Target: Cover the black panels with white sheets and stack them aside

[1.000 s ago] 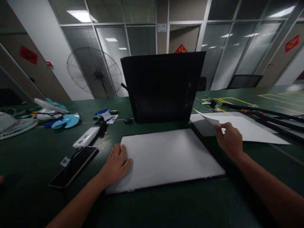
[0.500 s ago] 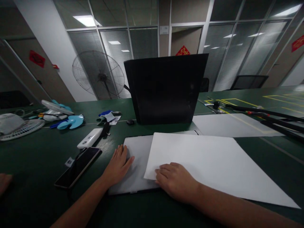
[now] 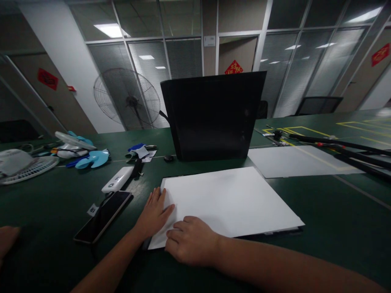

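Observation:
A white sheet (image 3: 222, 201) lies over a thin flat panel with a dark edge (image 3: 284, 232), covering nearly all of it. My left hand (image 3: 155, 213) rests on the left border of the sheet and panel, its fingers stretched out and the thumb apart. Near the sheet's front left corner, my right hand (image 3: 192, 240) has its fingers curled over the front edge and grips the sheet there. The thumb of that hand is hidden beneath it.
Behind the sheet stands a large black box-like panel (image 3: 214, 118). To the left lie a phone (image 3: 104, 217), a white device (image 3: 117, 179), blue fan blades (image 3: 93, 158) and a white fan cage (image 3: 33, 169). Another white sheet (image 3: 299, 160) lies back right. Another person's hand (image 3: 7, 240) shows at far left.
The white sheet has slid left over the panel, with my right hand moving left and slightly nearer along with it. My left hand has stayed at the left border.

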A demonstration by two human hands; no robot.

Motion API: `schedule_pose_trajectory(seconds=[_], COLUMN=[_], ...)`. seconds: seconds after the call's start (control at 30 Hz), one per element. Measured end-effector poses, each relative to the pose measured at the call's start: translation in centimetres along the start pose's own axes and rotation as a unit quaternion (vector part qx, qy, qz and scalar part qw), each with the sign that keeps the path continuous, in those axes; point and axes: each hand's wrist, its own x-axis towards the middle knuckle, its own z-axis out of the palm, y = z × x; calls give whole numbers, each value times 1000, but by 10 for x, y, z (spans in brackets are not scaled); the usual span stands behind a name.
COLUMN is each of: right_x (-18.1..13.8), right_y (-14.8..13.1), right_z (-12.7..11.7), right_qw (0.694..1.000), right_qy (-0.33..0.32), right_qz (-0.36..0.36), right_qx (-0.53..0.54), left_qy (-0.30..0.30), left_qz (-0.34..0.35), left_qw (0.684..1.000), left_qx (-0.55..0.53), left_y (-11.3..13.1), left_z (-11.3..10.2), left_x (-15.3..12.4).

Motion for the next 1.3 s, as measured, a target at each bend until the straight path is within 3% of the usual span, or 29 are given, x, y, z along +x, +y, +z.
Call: schedule_pose_trajectory(seconds=[0.17, 0.3, 0.4, 0.5, 0.6, 0.7, 0.97, 1.3], right_x=[-4, -60, -134, -213, -274, -305, -305, -271], right_y=[10, 67, 131, 187, 219, 234, 235, 203], right_z=[-23, -48, -62, -72, -72, -67, -67, -109], right_qw=[990, 967, 910, 852, 788, 744, 683, 657], right_qy=[-43, -17, -3, -9, -42, -79, -95, -14], right_qz=[88, 244, 415, 521, 609, 659, 716, 718], right_qx=[99, 75, -2, -57, -80, -78, -105, -230], left_qy=[-10, -24, -28, -18, -15, -17, -26, -25], left_qz=[5, 10, 25, 29, 27, 31, 30, 29], left_qw=[1000, 1000, 999, 999, 1000, 999, 999, 999], left_qx=[3, 1, -2, -3, -1, 2, 0, 5], left_y=[-5, -7, -6, -5, -4, -5, -7, -6], left_z=[-2, -7, -11, -11, -10, -10, -7, -10], left_x=[1, 0, -2, -4, -4, -3, -1, -1])
